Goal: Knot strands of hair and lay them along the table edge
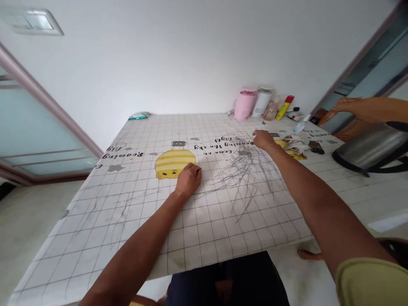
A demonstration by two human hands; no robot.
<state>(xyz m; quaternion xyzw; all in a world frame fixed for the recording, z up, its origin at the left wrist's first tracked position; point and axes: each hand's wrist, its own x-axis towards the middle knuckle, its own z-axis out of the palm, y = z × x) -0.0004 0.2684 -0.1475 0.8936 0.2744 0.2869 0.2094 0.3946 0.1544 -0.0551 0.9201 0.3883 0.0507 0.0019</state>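
A spread of thin dark strands [245,168], like loose hair or thread, lies tangled on the white checked tablecloth [204,229]. My left hand [189,178] rests with curled fingers at the lower edge of a printed yellow balloon figure [174,162], left of the strands. At the far upper right of the tangle, my right hand [263,140] has its fingers pinched together close to the cloth. Whatever either hand grips, if anything, is too fine or hidden to make out. Fainter strands [123,212] lie on the left part of the cloth.
Along the wall stand a pink container [245,104], a white one [262,102], a bottle [270,110] and a yellow-red can [284,108]. To the right are crumpled tissues [296,144], a metal kettle [371,146] and a wooden chair [376,111]. A green-white packet [139,115] lies at the back left.
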